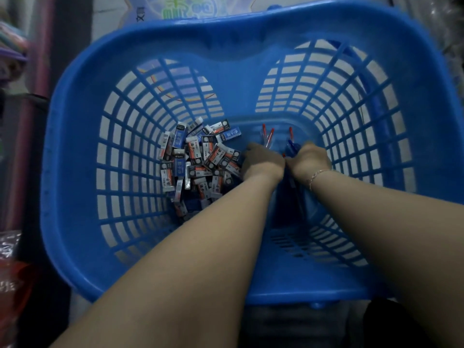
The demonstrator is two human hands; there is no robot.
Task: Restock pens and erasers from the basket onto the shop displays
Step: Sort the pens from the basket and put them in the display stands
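A big blue slatted basket (82, 136) fills the view. A heap of small wrapped erasers (198, 162) lies on its floor at the left. Red-tipped pens (268, 136) and blue pens (292, 146) lie on the floor at the right. Both my arms reach down into the basket. My left hand (262, 160) is down among the red pens, right beside the erasers, with its fingers hidden. My right hand (310, 158), with a thin bracelet at the wrist, is curled over the blue pens; its fingers are hidden too. The two hands touch each other.
The basket walls rise high around both hands, with the nearest rim (301, 295) below my forearms. Packaged shop goods (12, 49) hang at the far left, and a printed box (175, 8) stands behind the basket.
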